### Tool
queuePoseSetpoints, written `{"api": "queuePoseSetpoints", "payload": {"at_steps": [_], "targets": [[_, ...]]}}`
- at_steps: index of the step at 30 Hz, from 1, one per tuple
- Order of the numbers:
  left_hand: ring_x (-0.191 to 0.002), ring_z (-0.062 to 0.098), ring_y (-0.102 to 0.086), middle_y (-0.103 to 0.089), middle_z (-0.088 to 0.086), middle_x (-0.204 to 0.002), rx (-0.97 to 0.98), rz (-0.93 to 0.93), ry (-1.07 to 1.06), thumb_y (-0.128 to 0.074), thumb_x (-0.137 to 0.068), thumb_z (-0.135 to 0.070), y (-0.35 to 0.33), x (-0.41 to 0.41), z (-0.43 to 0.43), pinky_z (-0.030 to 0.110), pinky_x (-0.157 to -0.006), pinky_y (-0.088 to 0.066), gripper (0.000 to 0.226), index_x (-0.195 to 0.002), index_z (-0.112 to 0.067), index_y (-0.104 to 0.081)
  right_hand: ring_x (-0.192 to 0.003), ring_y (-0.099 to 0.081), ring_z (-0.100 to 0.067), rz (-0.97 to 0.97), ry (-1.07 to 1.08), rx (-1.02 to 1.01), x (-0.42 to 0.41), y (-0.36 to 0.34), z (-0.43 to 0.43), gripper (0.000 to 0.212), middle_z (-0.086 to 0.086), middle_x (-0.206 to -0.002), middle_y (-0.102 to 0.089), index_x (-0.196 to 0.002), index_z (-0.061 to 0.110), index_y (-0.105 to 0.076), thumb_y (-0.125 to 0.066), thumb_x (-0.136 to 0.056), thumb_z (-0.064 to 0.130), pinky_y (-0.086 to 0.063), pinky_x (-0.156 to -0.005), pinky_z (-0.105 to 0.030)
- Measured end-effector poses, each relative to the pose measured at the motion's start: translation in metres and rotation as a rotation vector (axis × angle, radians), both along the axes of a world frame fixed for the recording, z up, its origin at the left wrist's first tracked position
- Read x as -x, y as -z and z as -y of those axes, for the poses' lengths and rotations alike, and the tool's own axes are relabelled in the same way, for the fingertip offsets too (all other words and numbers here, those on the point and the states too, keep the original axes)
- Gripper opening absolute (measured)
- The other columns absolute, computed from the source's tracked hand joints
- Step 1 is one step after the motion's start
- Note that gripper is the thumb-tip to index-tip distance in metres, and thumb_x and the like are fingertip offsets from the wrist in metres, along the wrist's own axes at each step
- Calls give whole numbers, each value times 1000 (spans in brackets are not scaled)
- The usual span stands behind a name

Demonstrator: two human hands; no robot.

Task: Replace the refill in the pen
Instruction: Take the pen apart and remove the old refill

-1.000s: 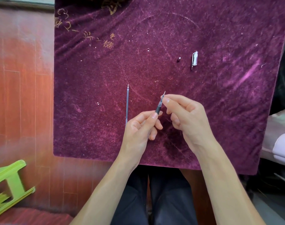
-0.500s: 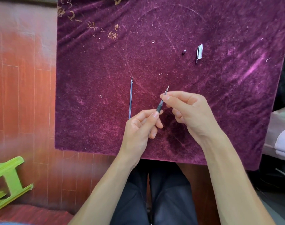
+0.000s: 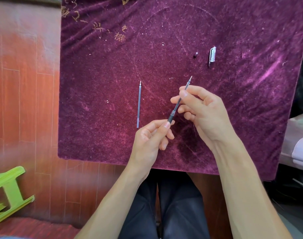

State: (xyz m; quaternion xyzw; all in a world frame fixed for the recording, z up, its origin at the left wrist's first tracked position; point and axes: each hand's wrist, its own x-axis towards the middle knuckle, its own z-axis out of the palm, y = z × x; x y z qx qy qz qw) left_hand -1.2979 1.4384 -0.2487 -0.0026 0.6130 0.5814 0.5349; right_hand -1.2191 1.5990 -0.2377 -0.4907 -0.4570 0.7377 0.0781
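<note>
My left hand pinches the dark ribbed grip end of the pen barrel, most of which is hidden in my palm. My right hand pinches a thin refill that sticks out of the barrel, tip pointing up and to the right. A second refill lies flat on the purple velvet cloth, left of my hands, tip pointing away. A clear pen cap and a small dark tip piece lie farther back on the cloth.
The velvet cloth covers a small table over a red wooden floor. A green plastic stool lies at the lower left. Pale cushions sit past the cloth's right edge. My dark trousers show below the table.
My right hand has drawn the refill farther out of the barrel, up and to the right; more of it now shows between my two hands.
</note>
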Motion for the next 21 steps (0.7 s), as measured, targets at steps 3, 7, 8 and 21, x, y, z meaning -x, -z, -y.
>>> {"api": "queuePoseSetpoints", "payload": {"at_steps": [3, 7, 8, 21], "targets": [[-54, 9, -47, -66, 2, -75, -2, 1, -6, -61, -100, -25, 0, 1, 1, 15, -62, -46, 21, -108, -13, -77, -80, -73, -4, 21, -69, -33, -2, -1, -2, 13, -1, -106, -86, -109, 27, -81, -76, -97, 27, -48, -72, -24], [-55, 10, -46, -66, 3, -75, 4, -23, 7, -62, -100, -25, -1, 2, 1, 17, -60, -44, 22, -109, -12, -77, -87, -76, -5, 55, -58, -77, 1, -5, -7, 8, 3, -103, -86, -97, 36, -85, -78, -93, 39, -47, -79, -30], [-55, 10, -46, -66, 3, -75, 7, -24, 11, -62, -100, -25, -1, 2, 1, 17, -60, -43, 21, -109, -13, -77, -88, -78, -6, 65, -49, -87, 2, -6, -9, 8, 4, -102, -86, -94, 37, -85, -79, -93, 42, -48, -80, -31], [-54, 9, -46, -67, 3, -75, 36, -16, 15, -62, -98, -28, -6, 2, -1, 17, -64, -45, 21, -104, -15, -78, -83, -74, -8, -10, 289, -155, -21, -4, -32, 16, 5, -90, -81, -105, 29, -87, -81, -94, 39, -50, -69, -19]]}}
